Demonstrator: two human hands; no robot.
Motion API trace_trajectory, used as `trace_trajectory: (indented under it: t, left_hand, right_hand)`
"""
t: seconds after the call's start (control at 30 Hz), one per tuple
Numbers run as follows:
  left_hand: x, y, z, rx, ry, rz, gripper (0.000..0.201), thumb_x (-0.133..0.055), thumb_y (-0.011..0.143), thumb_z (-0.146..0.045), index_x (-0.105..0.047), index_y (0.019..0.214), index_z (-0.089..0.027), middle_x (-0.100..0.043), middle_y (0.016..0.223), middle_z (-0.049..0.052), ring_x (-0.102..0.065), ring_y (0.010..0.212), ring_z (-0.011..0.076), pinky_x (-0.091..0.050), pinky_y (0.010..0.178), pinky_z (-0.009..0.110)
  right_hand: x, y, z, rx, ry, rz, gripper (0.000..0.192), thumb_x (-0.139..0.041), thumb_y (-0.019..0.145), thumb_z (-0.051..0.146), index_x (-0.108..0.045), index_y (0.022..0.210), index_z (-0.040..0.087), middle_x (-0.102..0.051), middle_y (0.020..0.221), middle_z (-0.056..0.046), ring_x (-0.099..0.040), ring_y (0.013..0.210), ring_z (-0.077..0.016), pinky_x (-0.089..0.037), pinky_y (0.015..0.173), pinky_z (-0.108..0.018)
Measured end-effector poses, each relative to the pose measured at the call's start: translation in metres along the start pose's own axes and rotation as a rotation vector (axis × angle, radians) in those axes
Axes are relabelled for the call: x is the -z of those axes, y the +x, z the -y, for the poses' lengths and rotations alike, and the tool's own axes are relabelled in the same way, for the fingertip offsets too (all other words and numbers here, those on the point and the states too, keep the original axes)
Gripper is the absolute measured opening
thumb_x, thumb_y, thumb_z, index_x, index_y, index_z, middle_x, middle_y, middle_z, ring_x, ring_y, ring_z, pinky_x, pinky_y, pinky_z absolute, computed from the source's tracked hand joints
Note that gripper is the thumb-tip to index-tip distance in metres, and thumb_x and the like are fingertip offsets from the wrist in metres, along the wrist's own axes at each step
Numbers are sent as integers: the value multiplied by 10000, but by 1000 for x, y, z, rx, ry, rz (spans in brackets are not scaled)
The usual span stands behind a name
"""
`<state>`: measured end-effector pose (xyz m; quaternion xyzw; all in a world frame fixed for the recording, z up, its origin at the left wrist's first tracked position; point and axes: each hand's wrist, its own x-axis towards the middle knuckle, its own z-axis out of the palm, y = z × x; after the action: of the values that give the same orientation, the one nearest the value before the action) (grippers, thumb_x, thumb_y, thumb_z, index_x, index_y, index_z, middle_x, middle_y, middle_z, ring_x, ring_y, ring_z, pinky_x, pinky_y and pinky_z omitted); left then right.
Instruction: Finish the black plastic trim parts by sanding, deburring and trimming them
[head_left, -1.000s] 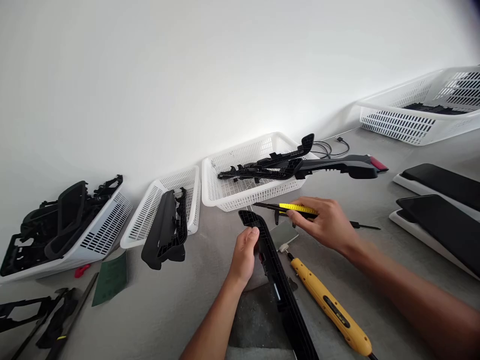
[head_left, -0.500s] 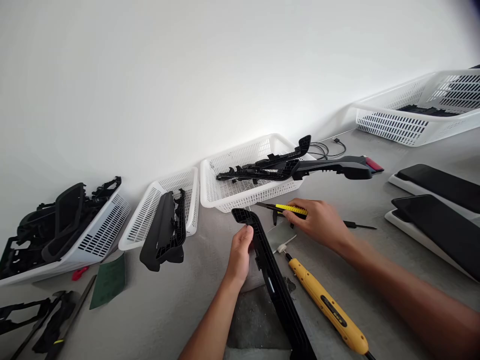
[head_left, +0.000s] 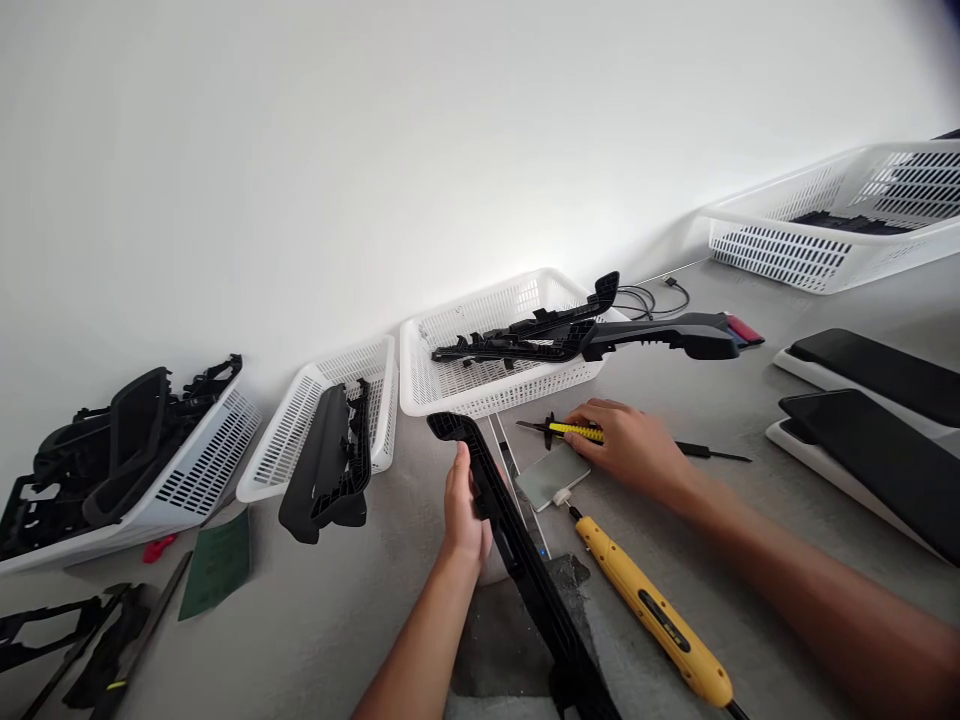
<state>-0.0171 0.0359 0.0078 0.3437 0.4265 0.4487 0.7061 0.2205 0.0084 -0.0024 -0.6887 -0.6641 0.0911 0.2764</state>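
Black trim strip [head_left: 517, 560] gripped by left hand [head_left: 461, 510], right hand [head_left: 634, 450] on yellow knife [head_left: 574, 431]

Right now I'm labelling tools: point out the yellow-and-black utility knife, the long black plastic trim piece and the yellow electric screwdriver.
yellow-and-black utility knife [head_left: 574, 431], head view, yellow handle.
long black plastic trim piece [head_left: 517, 555], head view, mid-length.
yellow electric screwdriver [head_left: 652, 625], head view, yellow body.

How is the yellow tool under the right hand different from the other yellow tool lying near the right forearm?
The yellow cutter is slim and flat, with a black tip, and the right hand rests on it. The yellow screwdriver is thicker and rounder, with a dark strip along its body, and no hand touches it. Both lie flat on the grey table.
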Motion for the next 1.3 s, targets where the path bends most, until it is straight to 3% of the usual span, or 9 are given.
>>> trace_trajectory:
  t: [0.27, 0.43, 0.53, 0.6, 0.73, 0.9, 1.03, 1.17, 1.3]
  left_hand:
    - [2, 5, -5, 5, -26, 98, 628, -729, 866, -707, -462, 567, -224, -382, 506, -61, -309, 425, 72, -276, 413, 233]
    - [4, 7, -4, 25, -10, 130, 617, -737, 838, -706, -478, 554, -223, -417, 502, -50, -334, 424, 79, -262, 412, 244]
    - [5, 7, -2, 30, 3, 123, 601, -727, 841, -703, -522, 564, -210, -478, 502, -31, -363, 412, 84, -266, 407, 252]
    - [4, 6, -1, 24, 2, 100, 566, -737, 829, -696, -589, 625, -190, -559, 541, -9, -416, 423, 92, -291, 413, 248]
    - [3, 3, 0, -23, -37, 58, 513, -790, 791, -655, -695, 939, -173, -696, 675, 9, -497, 473, 108, -334, 431, 227]
    - [8, 7, 1, -30, -61, 76, 570, -820, 790, -634, -699, 1061, -147, -661, 627, -6, -481, 463, 103, -349, 437, 214]
    - [15, 11, -2, -38, -81, 120, 613, -822, 775, -652, -699, 1106, -151, -618, 615, -32, -421, 431, 84, -281, 405, 204]
    - [18, 11, -5, -33, -72, 165, 592, -812, 815, -625, -706, 1149, -148, -629, 645, -34, -404, 403, 70, -278, 392, 208]
    - [16, 9, -4, -60, -46, 161, 629, -802, 824, -622, -701, 1196, -125, -628, 629, -35, -432, 397, 80, -279, 386, 215]
  right_hand:
    - [-4, 3, -8, -3, -24, -12, 221, -586, 1048, 338, -784, 1075, 244, -811, 1100, -66, -744, 933, -257, -469, 669, -312]
    - [-6, 5, -12, -39, 16, -18, 280, -569, 1063, 364, -753, 1237, 245, -822, 1174, -74, -764, 982, -297, -495, 708, -340]
    - [-8, 5, -13, -29, 46, -17, 284, -548, 1074, 359, -750, 1235, 242, -821, 1165, -78, -764, 993, -295, -502, 735, -339]
    - [-9, 5, -14, -9, 49, -17, 277, -525, 1084, 337, -756, 1198, 234, -811, 1182, -79, -757, 1004, -281, -500, 749, -331]
    - [-12, 6, -16, 25, 46, -39, 288, -506, 1092, 313, -760, 1188, 218, -785, 1188, -91, -725, 1075, -279, -506, 803, -338]
    - [-20, 8, -24, 43, 47, -90, 310, -511, 1089, 308, -801, 1123, 205, -775, 1113, -113, -670, 1093, -309, -508, 860, -380]
    - [-20, 10, -26, 66, 47, -115, 321, -523, 1077, 293, -818, 993, 199, -754, 1037, -140, -634, 1029, -338, -507, 879, -437]
    - [-13, 6, -11, 173, 76, -110, 266, -565, 1066, 285, -804, 1138, 193, -735, 1154, -156, -601, 1147, -355, -494, 1004, -496]
    - [-11, -2, 17, 393, 142, 59, 262, -765, 958, 294, -791, 1213, 239, -752, 1224, -91, -625, 1194, -296, -521, 1028, -417]
